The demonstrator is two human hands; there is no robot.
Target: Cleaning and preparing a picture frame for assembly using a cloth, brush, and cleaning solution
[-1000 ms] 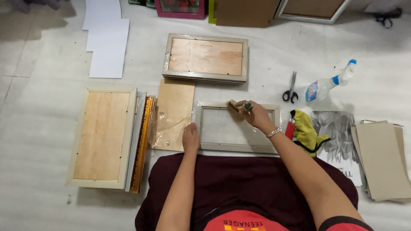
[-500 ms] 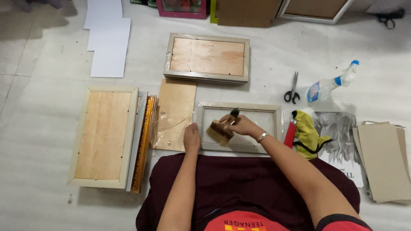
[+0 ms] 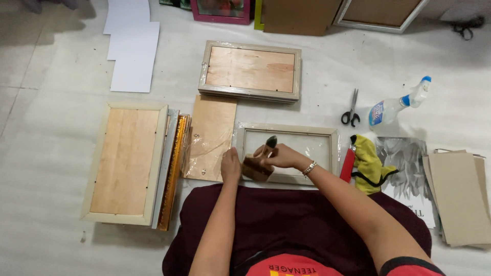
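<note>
This looks like a picture-framing workshop, run on the floor rather than at a bench. The work lies on a pale padded sheet point(image 3: 46, 168) spread over floor tiles. Wooden frames with plywood backs point(image 3: 125, 162) lie face down near its left edge, a stack of more frames point(image 3: 250, 70) sits toward the far edge, and backing cards point(image 3: 458, 197) lie at the right edge. Scissors point(image 3: 351, 110), a spray bottle point(image 3: 396, 105) and a yellow cloth point(image 3: 368, 163) suggest glass cleaning, though it may be a home room.

Around the open frame point(image 3: 286, 153): a loose backing board point(image 3: 210, 137) lies just left, a stacked frame point(image 3: 250, 71) behind, scissors point(image 3: 351, 108) and spray bottle point(image 3: 398, 105) behind-right, a cloth point(image 3: 369, 163) right.
</note>
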